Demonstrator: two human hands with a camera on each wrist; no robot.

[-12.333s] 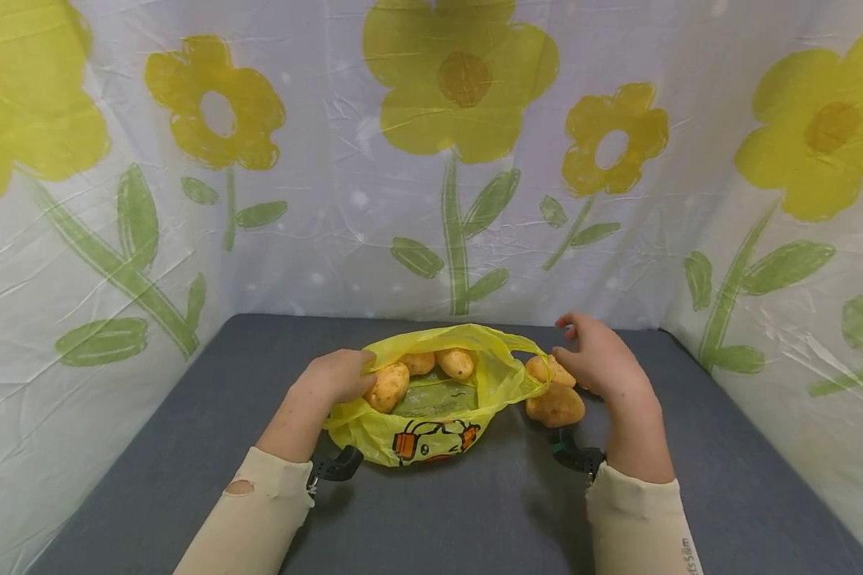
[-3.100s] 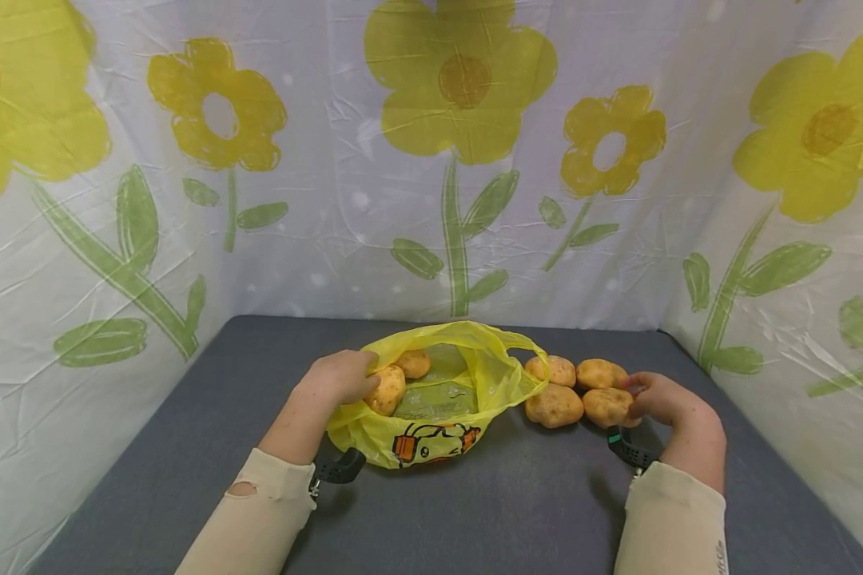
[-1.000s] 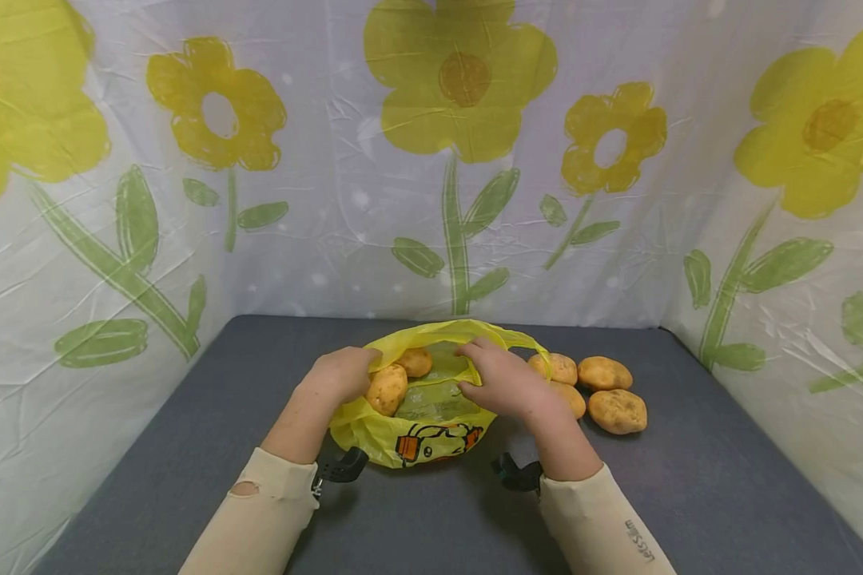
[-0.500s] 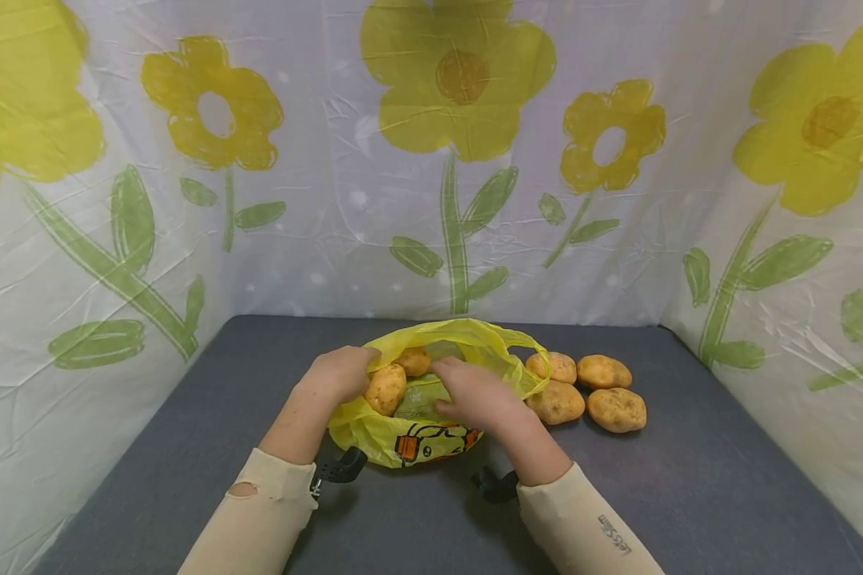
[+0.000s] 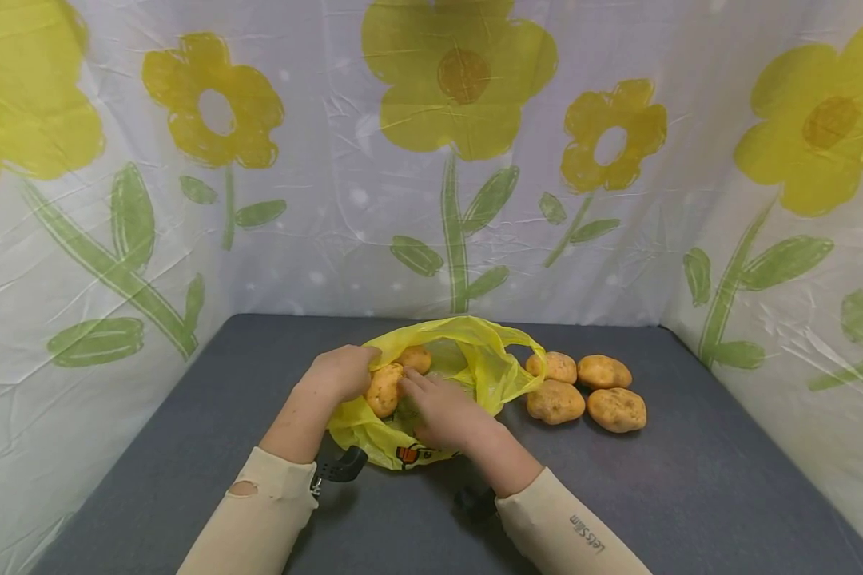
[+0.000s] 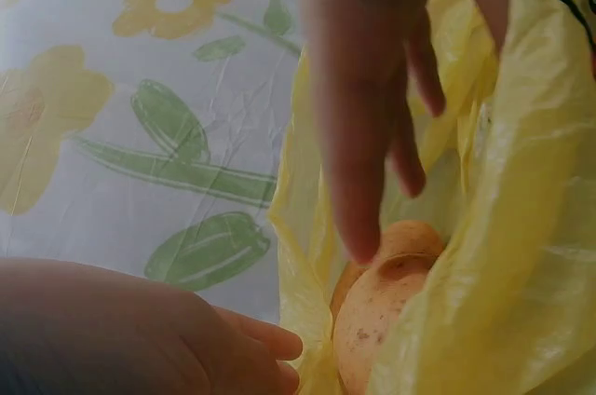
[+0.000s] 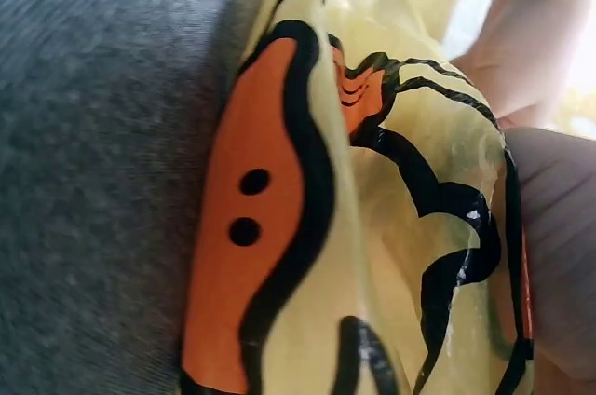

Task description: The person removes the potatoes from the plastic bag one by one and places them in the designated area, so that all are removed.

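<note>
A yellow plastic bag (image 5: 507, 375) with a cartoon print lies with its mouth spread apart. My left hand (image 5: 336, 375) pinches its left rim, as the left wrist view also shows at the bag edge (image 6: 300, 227). Inside, a potato (image 5: 383, 393) rests beside the left fingers, and a second potato (image 5: 415, 359) sits behind it. My right hand (image 5: 442, 411) reaches into the bag from the right, fingers extended, fingertips right at the nearer potato. In the right wrist view the bag's printed front (image 7: 251, 227) hides most of that hand.
Outside the bag, to its right, several potatoes form two rows: a back-left one (image 5: 552, 367), a back-right one (image 5: 604, 372), a front-left one (image 5: 555, 402) and a front-right one (image 5: 618, 410). The dark grey table (image 5: 690, 495) meets a flower-printed curtain (image 5: 316, 239) behind.
Earlier, the bag showed three potatoes. The right hand set one down at the front right of the group, released it, then moved left into the bag. The left hand has kept its grip on the rim.
</note>
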